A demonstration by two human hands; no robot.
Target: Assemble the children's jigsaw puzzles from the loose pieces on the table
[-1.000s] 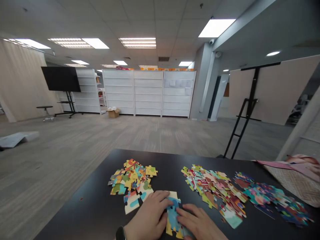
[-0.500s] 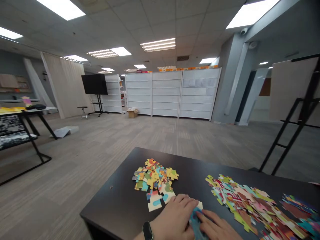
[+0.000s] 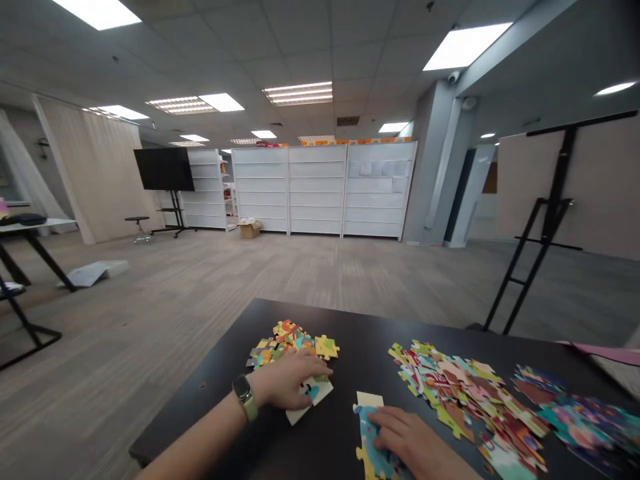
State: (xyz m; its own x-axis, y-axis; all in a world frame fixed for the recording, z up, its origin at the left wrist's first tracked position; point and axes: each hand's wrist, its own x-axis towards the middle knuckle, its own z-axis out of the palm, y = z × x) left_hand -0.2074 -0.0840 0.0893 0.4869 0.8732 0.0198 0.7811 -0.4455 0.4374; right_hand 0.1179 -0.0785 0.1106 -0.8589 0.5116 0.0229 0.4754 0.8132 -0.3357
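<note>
My left hand [image 3: 287, 380], with a watch [image 3: 243, 388] on its wrist, lies over the near side of a pile of mostly yellow jigsaw puzzle pieces [image 3: 287, 332]. Its fingers are stretched out and partly cover cream-edged puzzle pieces [image 3: 323, 393]; whether it grips one is hidden. To the right, my right hand [image 3: 407, 437] rests with extended fingers on a joined strip of blue, cream and yellow puzzle pieces [image 3: 368, 430]. The strip's near end runs toward the bottom of the view, partly under that hand.
The dark table [image 3: 225, 360] carries a large multicoloured puzzle pile [image 3: 465, 383] on the right. Beyond it lies a darker blue-purple puzzle pile [image 3: 595, 423]. Something pink [image 3: 605, 351] sits at the far right edge. A black stand [image 3: 545, 227] rises behind the table.
My left hand has moved left, away from the blue pieces near my right hand, onto the yellow pile. My right hand stays on the strip, now more exposed. The view has turned right.
</note>
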